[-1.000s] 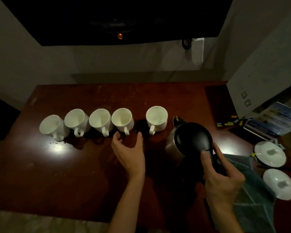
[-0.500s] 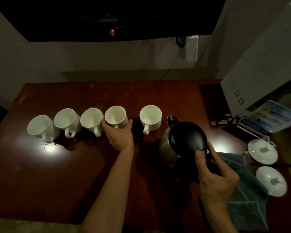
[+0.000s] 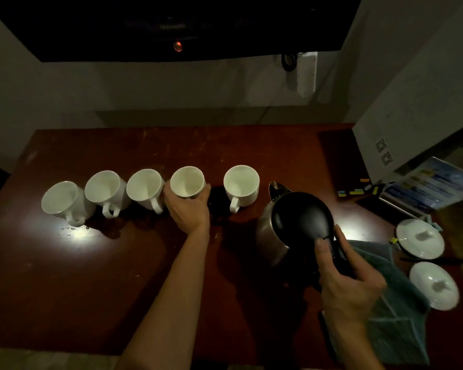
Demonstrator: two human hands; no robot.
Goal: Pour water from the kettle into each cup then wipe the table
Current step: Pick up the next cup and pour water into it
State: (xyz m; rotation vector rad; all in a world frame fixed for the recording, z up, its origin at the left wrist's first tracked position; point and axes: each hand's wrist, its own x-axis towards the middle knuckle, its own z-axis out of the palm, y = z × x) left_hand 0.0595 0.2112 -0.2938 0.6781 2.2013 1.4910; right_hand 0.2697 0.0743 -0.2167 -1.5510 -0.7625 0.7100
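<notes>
Several white cups stand in a row on the dark red table. My left hand grips the fourth cup from the left, fingers and thumb wrapped round its near side. A gap separates it from the rightmost cup. The steel kettle with a black lid stands to the right, its spout pointing toward the cups. My right hand grips the kettle's black handle, thumb on top. A blue-grey cloth lies under and behind that hand.
Two white lids lie at the table's right edge by a dark pen. A white box and a printed booklet fill the back right corner. Small drops of water glint near the leftmost cup.
My left hand reached forward from the bare table and closed round the fourth cup. My right hand kept its hold on the kettle handle.
</notes>
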